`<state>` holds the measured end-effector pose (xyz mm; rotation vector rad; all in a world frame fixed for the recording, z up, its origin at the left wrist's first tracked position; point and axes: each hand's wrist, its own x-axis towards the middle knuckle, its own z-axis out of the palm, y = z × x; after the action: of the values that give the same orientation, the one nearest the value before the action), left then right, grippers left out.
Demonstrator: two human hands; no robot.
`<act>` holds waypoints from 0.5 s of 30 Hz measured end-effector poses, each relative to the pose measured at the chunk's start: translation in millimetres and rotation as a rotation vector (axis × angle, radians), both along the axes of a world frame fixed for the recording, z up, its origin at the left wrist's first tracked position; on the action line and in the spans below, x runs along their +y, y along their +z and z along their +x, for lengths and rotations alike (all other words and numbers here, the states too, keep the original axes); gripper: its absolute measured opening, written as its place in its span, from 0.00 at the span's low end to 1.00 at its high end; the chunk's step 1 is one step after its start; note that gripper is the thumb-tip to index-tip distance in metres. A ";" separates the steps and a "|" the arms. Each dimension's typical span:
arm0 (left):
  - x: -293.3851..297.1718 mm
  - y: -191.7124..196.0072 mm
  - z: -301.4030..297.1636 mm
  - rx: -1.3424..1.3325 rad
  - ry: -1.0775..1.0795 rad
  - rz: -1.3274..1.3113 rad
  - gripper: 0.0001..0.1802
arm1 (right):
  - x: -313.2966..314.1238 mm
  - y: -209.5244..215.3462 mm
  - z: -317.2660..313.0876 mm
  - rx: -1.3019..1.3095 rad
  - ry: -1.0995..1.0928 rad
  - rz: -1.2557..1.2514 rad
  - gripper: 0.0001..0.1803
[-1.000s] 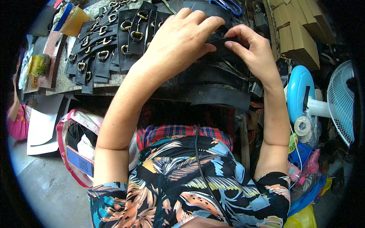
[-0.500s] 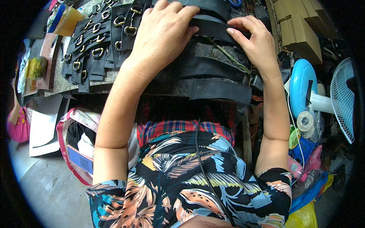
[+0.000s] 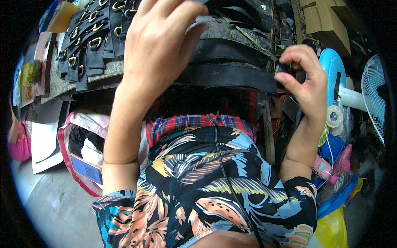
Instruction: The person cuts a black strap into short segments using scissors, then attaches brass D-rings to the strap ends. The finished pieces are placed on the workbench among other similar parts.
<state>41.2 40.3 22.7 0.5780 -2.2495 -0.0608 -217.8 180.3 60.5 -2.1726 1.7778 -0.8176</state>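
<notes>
Several black leather straps [image 3: 242, 77] lie side by side across the dark workbench. My left hand [image 3: 159, 47] reaches over their left ends, slightly blurred. Its index finger and thumb are apart with nothing seen between them; the other fingertips run toward the top edge. By the right end of the nearest strap is my right hand [image 3: 305, 72], fingers curved and thumb apart, holding nothing. Its thumb tip is close to that end; whether it touches I cannot tell. A thin greenish strip [image 3: 254, 41] lies slantwise beyond the second strap [image 3: 227, 51].
Black straps with metal D-rings [image 3: 95, 43] are piled at the bench's left. Cardboard boxes [image 3: 331, 27] stand at the far right, above a blue and white fan [image 3: 333, 68]. A pink-edged bag [image 3: 66, 153] with cloth inside sits below left. White sheets [image 3: 45, 136] hang beside it.
My right hand has come off a farther strap and moved right and nearer to me. My left hand has shifted left, its fingers off that strap. The bench sits higher in the picture.
</notes>
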 end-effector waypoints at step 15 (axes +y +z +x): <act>65.8 -11.9 12.6 -0.146 0.010 0.182 0.28 | 17.4 -14.8 29.3 -0.258 -0.010 0.006 0.07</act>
<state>53.8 106.1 10.8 0.7106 -2.3983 -0.2269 -188.5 197.7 45.7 -1.9523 1.6613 -1.0406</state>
